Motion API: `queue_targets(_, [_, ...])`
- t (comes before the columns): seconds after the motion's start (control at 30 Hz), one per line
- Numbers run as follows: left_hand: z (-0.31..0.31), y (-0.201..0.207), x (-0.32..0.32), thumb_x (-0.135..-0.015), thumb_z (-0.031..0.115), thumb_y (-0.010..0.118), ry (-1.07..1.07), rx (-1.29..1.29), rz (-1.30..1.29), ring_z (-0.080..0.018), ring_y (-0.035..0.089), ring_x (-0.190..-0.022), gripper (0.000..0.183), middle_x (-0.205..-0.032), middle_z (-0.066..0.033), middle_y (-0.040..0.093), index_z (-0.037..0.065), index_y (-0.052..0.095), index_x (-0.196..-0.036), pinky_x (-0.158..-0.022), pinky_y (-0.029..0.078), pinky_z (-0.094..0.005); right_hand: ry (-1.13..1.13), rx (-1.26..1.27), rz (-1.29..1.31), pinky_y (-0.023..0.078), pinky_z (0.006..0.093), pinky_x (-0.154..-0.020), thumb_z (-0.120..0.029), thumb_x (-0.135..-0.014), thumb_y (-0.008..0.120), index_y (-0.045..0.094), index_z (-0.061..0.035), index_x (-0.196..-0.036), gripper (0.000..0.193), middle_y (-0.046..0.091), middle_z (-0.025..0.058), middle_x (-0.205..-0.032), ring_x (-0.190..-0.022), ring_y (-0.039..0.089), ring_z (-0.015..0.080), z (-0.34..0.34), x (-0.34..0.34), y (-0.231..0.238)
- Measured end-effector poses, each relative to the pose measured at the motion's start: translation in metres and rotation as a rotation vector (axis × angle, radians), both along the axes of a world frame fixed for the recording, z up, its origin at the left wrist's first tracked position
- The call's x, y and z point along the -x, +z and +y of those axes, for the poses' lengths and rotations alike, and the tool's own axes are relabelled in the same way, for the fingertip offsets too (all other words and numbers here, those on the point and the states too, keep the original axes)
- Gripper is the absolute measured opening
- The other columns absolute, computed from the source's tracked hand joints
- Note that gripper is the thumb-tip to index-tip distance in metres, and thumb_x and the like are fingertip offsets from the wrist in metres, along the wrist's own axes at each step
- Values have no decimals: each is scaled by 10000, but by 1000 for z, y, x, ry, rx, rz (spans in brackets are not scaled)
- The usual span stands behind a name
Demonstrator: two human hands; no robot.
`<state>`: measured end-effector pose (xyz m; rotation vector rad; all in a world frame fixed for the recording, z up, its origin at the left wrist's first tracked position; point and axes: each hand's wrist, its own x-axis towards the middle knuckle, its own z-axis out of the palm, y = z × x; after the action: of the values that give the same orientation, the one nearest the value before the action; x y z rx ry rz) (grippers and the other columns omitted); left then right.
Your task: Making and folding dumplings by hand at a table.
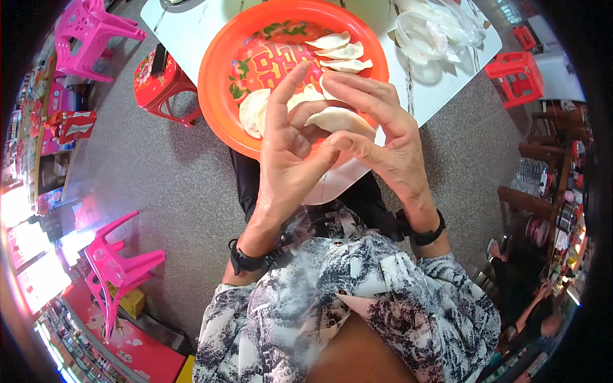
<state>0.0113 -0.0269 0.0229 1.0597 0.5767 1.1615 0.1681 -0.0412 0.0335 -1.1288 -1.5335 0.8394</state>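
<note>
Your left hand (287, 153) and right hand (377, 134) meet at the centre of the frame, both pinched narrow on one folded dumpling (338, 119). It lies between your fingertips, its curved edge toward the top, your thumbs touching beneath it. Just behind, in the upper middle, the orange tray (220, 76) holds three finished dumplings (338, 52) in a row on the white table (434, 80)

pink plastic stools (96, 35) left, red stools (518, 75) right, grey floor (172, 185).
</note>
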Motion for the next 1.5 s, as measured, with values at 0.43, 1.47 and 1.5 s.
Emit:
queue_targets(0.43, [-5,-3,-8,-825,-76,643,-3,48,11,-171,578,-1085,863,-1138,-104,599,73,129,-1502,-975,467,-340,6,15,37,384,369,-1008,-206,-903,622,720,-102,-1086,232,653,62,-1201,-1157,490,232,2,2,-8])
queue_targets(1.47, [0,-3,4,-763,-92,650,-14,-149,226,-163,602,-992,957,-1062,-84,631,71,94,-1526,-881,473,-283,49,-75,-161,383,377,-1015,-223,-773,752,692,-112,-1151,398,598,66,-1276,-1169,496,250,5,-3,0])
queue_targets(1.5, [0,-1,4,-763,-85,655,-15,-160,249,-159,607,-981,963,-1046,-84,632,75,91,-1527,-865,478,-282,50,-75,-161,383,377,-1015,-223,-773,752,692,-112,-1151,398,598,66,-1276,-1169,496,250,6,-3,0])
